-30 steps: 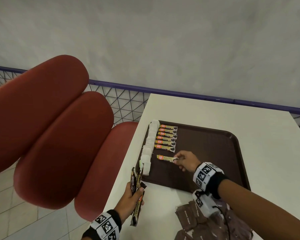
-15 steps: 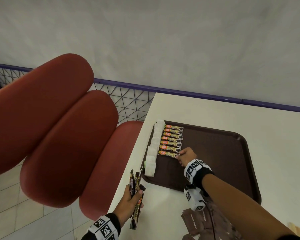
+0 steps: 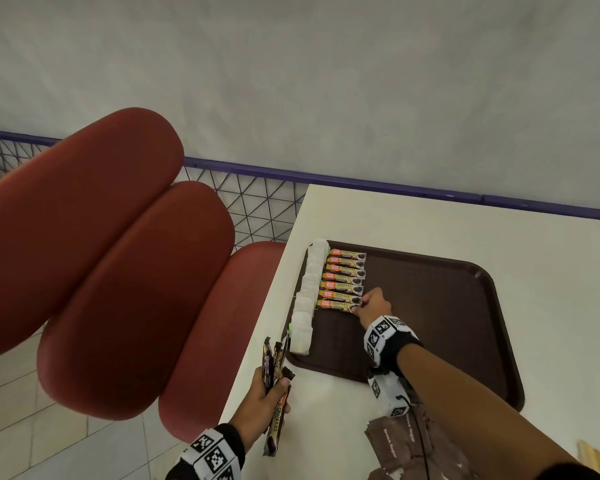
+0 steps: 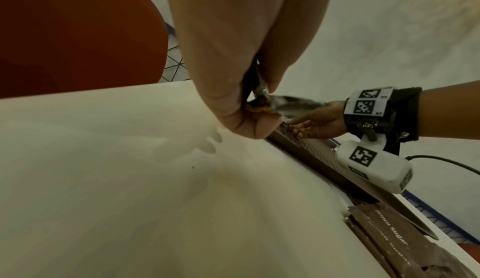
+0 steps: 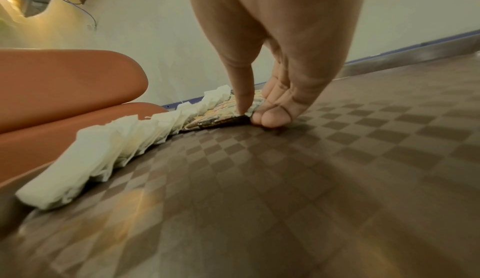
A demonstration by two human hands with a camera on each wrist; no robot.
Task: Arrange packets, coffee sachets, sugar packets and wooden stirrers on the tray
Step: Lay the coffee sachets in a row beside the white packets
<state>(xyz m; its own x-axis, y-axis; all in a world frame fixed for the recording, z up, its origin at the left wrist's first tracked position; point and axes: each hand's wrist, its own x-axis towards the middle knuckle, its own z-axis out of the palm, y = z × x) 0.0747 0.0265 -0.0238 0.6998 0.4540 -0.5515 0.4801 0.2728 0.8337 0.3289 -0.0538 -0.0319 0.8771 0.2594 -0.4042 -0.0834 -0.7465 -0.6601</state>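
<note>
"What's the right hand (image 3: 374,306) doing?"

"Pinching the end of the nearest coffee sachet (image 3: 336,304), which lies flat at the near end of the sachet row (image 3: 345,271), at ten o'clock on the tray (image 3: 447,306). White packets (image 3: 307,292) line the nine o'clock edge."

"And the left hand (image 3: 264,400)?"

"Wrapped round a bundle of coffee sachets (image 3: 276,362) over the bench (image 3: 430,223) edge, at seven. Brown sugar packets (image 3: 402,441) lie at six."

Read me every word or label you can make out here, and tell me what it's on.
"GRANULES": on the coffee sachets lined up on the tray, and on one in the left hand.
"Brown Sugar": on the brown packets on the table.
Orange badges on the sachets: too small to read.
Wristband tags: patterned squares, no legible words.
</note>
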